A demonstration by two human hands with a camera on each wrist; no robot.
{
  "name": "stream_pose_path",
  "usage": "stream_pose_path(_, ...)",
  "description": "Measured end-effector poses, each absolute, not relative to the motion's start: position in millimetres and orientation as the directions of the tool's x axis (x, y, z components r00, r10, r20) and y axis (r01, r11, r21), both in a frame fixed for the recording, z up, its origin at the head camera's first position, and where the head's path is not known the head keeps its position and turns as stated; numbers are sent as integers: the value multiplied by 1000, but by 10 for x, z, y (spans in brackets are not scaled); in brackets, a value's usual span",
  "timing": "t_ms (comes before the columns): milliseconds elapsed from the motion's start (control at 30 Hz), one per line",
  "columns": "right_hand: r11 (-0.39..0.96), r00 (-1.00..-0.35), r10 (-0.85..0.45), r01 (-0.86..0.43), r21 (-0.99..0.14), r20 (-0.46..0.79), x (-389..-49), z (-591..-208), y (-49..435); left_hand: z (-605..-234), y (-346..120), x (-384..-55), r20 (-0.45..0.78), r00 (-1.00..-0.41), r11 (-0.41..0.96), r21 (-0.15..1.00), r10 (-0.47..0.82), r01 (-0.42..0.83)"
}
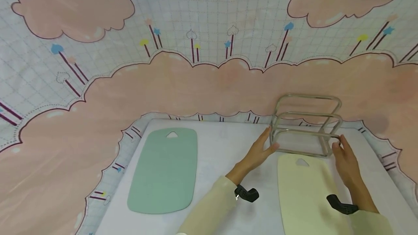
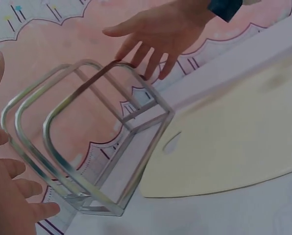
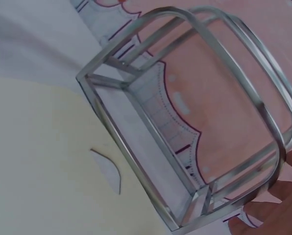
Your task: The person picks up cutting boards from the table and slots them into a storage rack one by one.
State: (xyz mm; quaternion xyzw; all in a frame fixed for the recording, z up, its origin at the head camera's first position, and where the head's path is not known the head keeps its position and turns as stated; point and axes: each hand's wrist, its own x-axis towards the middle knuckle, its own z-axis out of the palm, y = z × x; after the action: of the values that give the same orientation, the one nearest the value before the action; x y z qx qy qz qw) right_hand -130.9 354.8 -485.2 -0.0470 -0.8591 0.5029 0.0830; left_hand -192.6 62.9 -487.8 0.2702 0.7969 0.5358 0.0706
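Observation:
A silver metal rack (image 1: pixel 307 132) with three rounded upright loops stands toward the back right of the white table. My left hand (image 1: pixel 256 153) is at the rack's left side, its fingers extended along the frame and the thumb apart from them. At the opposite side, my right hand (image 1: pixel 348 162) has its fingertips right at the end of the front loop. The left wrist view shows that hand's fingers (image 2: pixel 153 63) spread and nearly straight. Just in front of the rack lies a pale yellow cutting board (image 1: pixel 305 188), its cut-out handle hole close to the base.
A green cutting board (image 1: pixel 163 177) lies flat on the left part of the white table (image 1: pixel 225 137). Behind the table hangs or rises a pink and white patterned cloth (image 1: pixel 209 90) with cloud shapes.

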Motion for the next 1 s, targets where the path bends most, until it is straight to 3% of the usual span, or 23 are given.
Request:
stream_pose_path(300, 471, -982, 170, 7, -882, 83, -1306, -4914, 3588, -4980, 803, -1875, 71, -835, 330, 898, 545, 291)
stream_pose_path(667, 513, -970, 238, 74, -855, 59, -1324, -4945, 3547, -4977, 862, -2007, 39, -865, 447, 844, 500, 297)
stream_pose_path(1000, 526, -963, 265, 96, -845, 56, -1364, -4908, 3473, -4915, 826, -2083, 7, -882, 471, 843, 471, 258)
